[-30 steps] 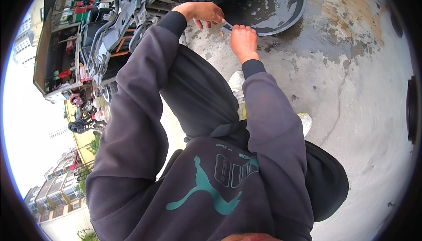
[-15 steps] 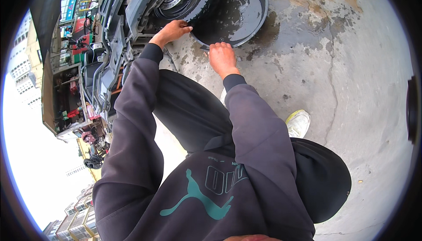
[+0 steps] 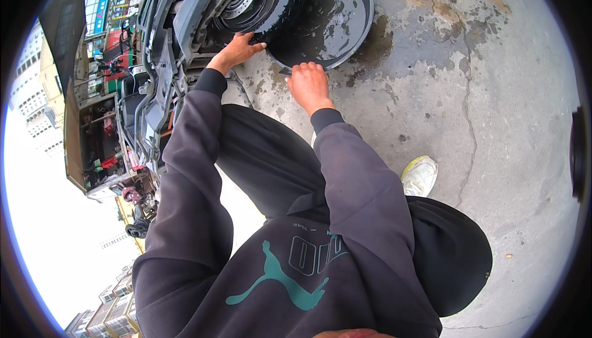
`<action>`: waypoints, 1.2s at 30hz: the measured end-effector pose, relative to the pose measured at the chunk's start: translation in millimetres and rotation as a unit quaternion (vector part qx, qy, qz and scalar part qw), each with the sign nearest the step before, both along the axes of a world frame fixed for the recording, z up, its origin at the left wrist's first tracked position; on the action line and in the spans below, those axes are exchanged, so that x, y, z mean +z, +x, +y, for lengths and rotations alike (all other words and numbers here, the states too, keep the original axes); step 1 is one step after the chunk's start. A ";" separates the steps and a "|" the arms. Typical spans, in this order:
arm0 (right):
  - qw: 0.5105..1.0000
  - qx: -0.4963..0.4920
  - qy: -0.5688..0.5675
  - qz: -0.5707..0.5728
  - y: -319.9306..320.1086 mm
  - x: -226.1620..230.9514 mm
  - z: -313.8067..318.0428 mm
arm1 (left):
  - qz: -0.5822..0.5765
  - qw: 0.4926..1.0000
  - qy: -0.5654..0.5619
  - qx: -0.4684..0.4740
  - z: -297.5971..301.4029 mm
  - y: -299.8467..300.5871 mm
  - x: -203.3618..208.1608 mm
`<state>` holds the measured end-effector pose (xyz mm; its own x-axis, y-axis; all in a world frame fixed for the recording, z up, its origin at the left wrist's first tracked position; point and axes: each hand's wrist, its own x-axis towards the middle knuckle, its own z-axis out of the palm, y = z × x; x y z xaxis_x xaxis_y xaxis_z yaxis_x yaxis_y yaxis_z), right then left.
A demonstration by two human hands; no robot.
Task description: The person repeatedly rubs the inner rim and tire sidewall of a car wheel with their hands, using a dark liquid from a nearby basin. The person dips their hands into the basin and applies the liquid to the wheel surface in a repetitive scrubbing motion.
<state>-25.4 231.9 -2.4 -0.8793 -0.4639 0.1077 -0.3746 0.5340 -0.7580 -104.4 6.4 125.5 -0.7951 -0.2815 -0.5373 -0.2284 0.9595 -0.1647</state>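
Note:
A round black basin (image 3: 369,25) of dark water (image 3: 339,14) stands on the ground at the top centre. The wheel's black tyre (image 3: 285,2) dips into its left side. My left hand (image 3: 236,51) is at the tyre's near edge, its thumb stretched out apart from the fingers; the fingertips are partly hidden against the tyre. To the right, my right hand (image 3: 309,85) is closed over the basin's near rim, knuckles up. A small dark piece pokes out beside its fingers, too little of it showing to name. Inside the wheel sits a metal brake disc (image 3: 242,4).
A scooter's grey body (image 3: 185,20) and bare frame tubes (image 3: 145,116) rise on the left, close to my left arm. Wet patches and a long crack (image 3: 467,104) mark the concrete right of the basin. My white shoe (image 3: 420,175) is planted near my right knee.
My left hand has shifted slightly left, and its thumb stands farther from its fingers. The right hand keeps its place on the basin's rim. The whole view has shifted a little.

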 end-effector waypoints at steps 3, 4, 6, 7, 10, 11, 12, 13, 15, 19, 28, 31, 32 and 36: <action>1.000 0.010 0.017 -0.019 -1.9 3.4 -0.8 | 0.005 1.000 -0.001 -0.005 -3.9 -0.2 -2.2; 0.999 0.014 0.023 -0.025 -3.1 5.2 -1.3 | 0.009 1.000 -0.001 0.000 -5.3 1.2 -2.8; 0.999 0.012 0.020 -0.037 -4.0 8.4 -0.8 | 0.014 1.000 -0.001 0.000 -8.5 2.7 -3.5; 0.999 0.011 0.019 -0.043 -5.6 10.6 0.5 | 0.016 1.000 0.000 -0.004 -8.8 2.4 -4.3; 0.994 -0.001 0.027 -0.101 -13.6 17.6 -2.8 | 0.033 0.999 0.003 -0.010 -10.1 2.2 -3.2; 0.992 -0.003 0.023 -0.124 -17.9 15.1 -3.9 | 0.041 0.999 0.005 -0.012 -9.4 1.8 -2.6; 0.989 -0.005 0.018 -0.146 -24.0 12.8 -4.9 | 0.059 0.998 0.006 -0.019 -8.5 1.4 -2.6; 0.986 -0.005 0.013 -0.168 -28.3 13.6 -6.0 | 0.076 0.997 0.006 -0.024 -9.5 3.1 -2.3; 0.980 0.018 0.025 -0.197 -32.9 16.0 -8.1 | 0.104 0.994 -0.005 -0.027 -11.9 6.0 -2.1; 0.966 -0.113 -0.044 -0.229 -36.9 10.0 -28.5 | 0.107 0.993 -0.040 -0.040 -9.1 3.8 -3.7; 0.795 -0.449 -0.186 -0.363 -152.7 -60.0 -10.1 | 0.162 0.983 -0.074 -0.054 1.7 7.0 -5.0; 0.770 -0.518 -0.175 -0.329 -158.5 -76.8 -22.8 | 0.190 0.977 -0.073 -0.065 1.3 3.5 -9.3; 0.784 -0.499 -0.150 -0.339 -151.6 -85.9 -29.8 | 0.182 0.979 -0.067 -0.057 3.5 1.0 -9.2; 0.269 -0.351 -0.671 -0.595 -162.0 -106.0 -52.1 | 0.166 0.984 -0.053 -0.039 9.7 -15.6 -9.0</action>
